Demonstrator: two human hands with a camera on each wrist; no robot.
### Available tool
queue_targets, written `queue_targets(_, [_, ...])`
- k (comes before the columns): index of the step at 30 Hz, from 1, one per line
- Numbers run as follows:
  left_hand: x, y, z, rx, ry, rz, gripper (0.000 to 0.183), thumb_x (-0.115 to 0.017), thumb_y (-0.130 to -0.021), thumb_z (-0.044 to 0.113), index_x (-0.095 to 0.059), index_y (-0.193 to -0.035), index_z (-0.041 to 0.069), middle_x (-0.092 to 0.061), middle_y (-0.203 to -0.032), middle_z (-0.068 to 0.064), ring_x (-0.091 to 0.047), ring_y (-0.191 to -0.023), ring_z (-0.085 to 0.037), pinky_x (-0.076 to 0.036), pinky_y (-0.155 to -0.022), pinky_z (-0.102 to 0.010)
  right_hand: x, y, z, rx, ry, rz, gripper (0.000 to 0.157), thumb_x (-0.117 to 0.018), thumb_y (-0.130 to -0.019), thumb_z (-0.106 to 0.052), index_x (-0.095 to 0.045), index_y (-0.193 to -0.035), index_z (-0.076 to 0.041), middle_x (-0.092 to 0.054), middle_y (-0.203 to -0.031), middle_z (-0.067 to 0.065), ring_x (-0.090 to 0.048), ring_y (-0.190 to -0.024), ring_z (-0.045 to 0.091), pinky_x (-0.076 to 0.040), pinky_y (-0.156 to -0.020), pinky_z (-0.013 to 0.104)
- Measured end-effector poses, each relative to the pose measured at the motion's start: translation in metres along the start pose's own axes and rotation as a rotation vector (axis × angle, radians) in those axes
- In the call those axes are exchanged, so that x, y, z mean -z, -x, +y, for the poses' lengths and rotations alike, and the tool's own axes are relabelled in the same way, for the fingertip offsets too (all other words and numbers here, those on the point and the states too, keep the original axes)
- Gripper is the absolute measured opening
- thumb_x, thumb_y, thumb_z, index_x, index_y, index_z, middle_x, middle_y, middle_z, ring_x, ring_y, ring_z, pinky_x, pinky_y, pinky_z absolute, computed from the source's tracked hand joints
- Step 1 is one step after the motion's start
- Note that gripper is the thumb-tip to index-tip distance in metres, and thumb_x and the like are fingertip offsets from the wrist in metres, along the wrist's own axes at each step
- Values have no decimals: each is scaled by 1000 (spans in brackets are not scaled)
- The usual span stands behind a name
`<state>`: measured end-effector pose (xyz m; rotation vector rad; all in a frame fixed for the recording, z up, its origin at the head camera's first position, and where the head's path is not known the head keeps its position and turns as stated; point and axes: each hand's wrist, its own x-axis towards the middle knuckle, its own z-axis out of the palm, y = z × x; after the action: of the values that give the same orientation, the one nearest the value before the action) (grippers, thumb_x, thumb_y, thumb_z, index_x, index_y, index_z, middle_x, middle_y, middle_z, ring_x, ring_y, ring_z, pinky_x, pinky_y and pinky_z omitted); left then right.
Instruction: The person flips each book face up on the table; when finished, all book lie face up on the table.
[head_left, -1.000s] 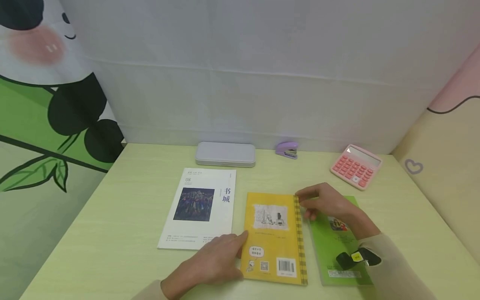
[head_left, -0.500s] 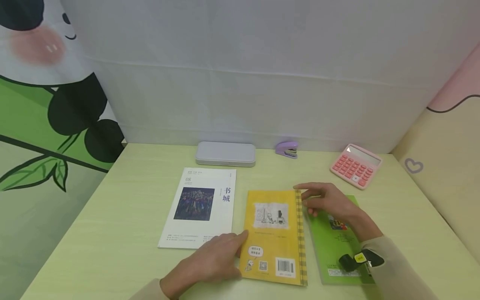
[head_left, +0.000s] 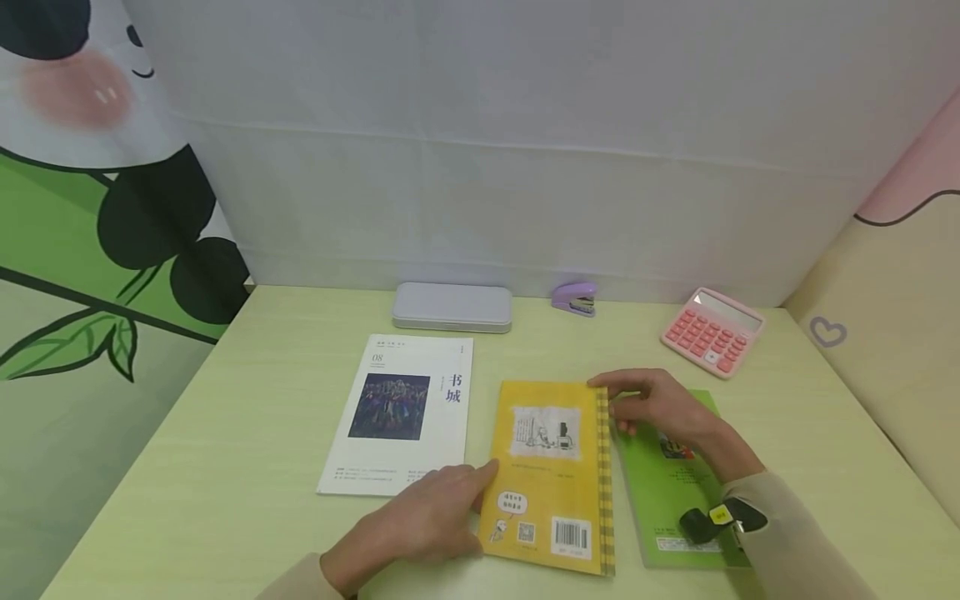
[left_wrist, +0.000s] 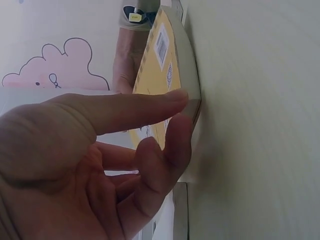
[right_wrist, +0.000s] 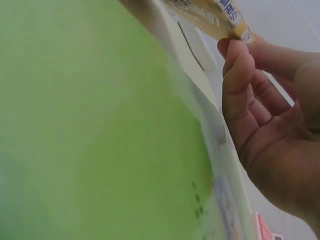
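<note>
A yellow book (head_left: 542,467) with a checked spine strip lies before me, its back cover up and its right side raised a little. My right hand (head_left: 660,404) pinches its far right corner between thumb and fingers, as the right wrist view shows. At the near left corner, my left hand (head_left: 438,515) holds the book's edge, thumb and bent fingers close together there. In the left wrist view the book's page block (left_wrist: 186,65) looks bowed. A green book (head_left: 648,492) lies under my right forearm, partly hidden by it.
A white magazine (head_left: 442,450) lies left of the yellow book, just beyond my left hand. Along the back stand a grey flat case (head_left: 452,308), a purple stapler (head_left: 574,298) and a pink calculator (head_left: 712,333). A white cloth (head_left: 480,208) hangs behind the table.
The far edge of the yellow book has shifted slightly right and its right side has risen a little, along with my right hand. My left hand has barely moved.
</note>
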<state>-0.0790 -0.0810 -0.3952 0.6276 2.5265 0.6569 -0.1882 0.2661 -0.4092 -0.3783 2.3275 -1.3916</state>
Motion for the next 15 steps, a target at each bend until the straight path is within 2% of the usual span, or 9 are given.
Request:
queue_targets(5, [1,0,1,-1,25,-11,96,-92,-73,17,-47,-157,9,-57,-93,11,-50,-87,-9,-48,-81,-29,5,3,3,1,-12,-20,45,-69,-98,-9,-63,-143,-6,-66,-118,19,-66,-73,19,-59,-66,31])
queue_targets(12, [1,3,3,20,-10,-12,109,-96,-69,33,-43,-162,10,-65,-112,5,-53,-96,-9,-53,-100,-39,10,5,9,26,-83,-45,46,-70,-99,-8,-60,-143,0,-71,-113,12,-68,-71,17,-60,-65,32])
queue_targets(15, [0,3,4,21,-39,3,110,-97,-68,38,-44,-161,11,-66,-116,1,-53,-92,-10,-54,-93,-37,11,7,8,37,-112,-41,46,-71,-99,-8,-60,-142,2,-72,-111,9,-68,-71,16,-61,-65,32])
